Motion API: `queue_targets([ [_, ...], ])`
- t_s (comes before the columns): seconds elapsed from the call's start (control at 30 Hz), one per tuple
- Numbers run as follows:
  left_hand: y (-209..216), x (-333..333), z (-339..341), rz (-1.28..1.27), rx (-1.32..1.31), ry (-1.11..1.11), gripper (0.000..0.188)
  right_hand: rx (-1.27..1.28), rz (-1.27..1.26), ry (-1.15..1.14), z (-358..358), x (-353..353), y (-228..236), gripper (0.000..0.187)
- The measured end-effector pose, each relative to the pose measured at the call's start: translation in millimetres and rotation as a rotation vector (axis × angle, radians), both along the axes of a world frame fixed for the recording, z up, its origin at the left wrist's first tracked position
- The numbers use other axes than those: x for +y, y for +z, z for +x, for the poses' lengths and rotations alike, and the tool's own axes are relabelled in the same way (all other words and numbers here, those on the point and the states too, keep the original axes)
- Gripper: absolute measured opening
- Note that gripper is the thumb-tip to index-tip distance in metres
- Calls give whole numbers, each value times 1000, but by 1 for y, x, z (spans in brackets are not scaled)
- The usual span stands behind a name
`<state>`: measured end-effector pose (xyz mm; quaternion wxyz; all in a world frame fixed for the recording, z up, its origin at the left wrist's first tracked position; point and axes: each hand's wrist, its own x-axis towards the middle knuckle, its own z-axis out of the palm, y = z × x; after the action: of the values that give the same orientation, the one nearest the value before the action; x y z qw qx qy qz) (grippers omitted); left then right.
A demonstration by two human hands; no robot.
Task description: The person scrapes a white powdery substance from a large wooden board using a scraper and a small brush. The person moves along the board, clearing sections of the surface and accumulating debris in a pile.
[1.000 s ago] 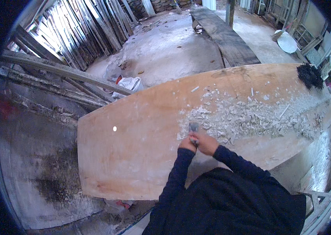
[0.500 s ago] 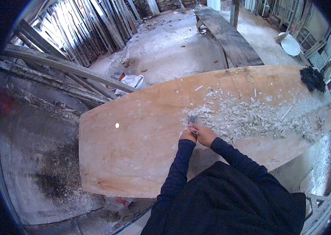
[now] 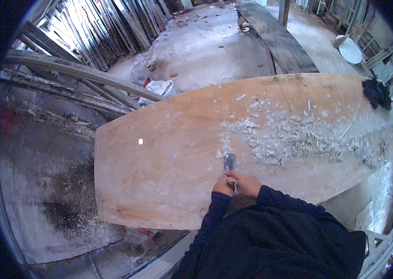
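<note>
Both of my hands are closed round the handle of one scraper (image 3: 229, 161), whose dark flat blade points away from me over a wooden board (image 3: 159, 153). My left hand (image 3: 223, 184) and my right hand (image 3: 248, 185) press together at the near side of the board. A bit of reddish handle shows between them; the rest of the grip is hidden by my fingers. Off-white flakes (image 3: 294, 135) lie scattered in a thick layer on the board's right half, and a few sit just beyond the blade. The left half is mostly bare wood with pale smears.
At the board's far right corner sits a black tangled bundle (image 3: 376, 94). Wooden beams (image 3: 85, 74) slant along the left. Beyond the board are a white sack (image 3: 161, 88), a long dark plank bench (image 3: 275, 37) and a white round disc (image 3: 350, 50) on the floor.
My hands and the scraper have drawn back toward my body. Some flakes now lie farther left, beyond the blade, with a barer patch beside them. The view has shifted slightly.
</note>
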<state>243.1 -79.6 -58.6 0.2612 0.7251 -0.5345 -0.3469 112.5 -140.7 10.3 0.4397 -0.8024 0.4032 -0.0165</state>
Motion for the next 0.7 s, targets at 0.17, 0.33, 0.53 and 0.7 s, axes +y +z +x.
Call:
queue_targets([
  [0.17,30,-90,11,79,-92,-22,27,-105,-186,-160,21,-63,-12,39],
  [0.33,24,-110,30,-33,-196,-94,33,-90,-204,-99,31,-81,13,33],
  [0.53,47,18,4,-96,-20,-89,45,29,10,74,-5,4,26,50],
  [0.7,21,70,-10,173,-160,-47,51,3,95,241,-10,31,13,46],
])
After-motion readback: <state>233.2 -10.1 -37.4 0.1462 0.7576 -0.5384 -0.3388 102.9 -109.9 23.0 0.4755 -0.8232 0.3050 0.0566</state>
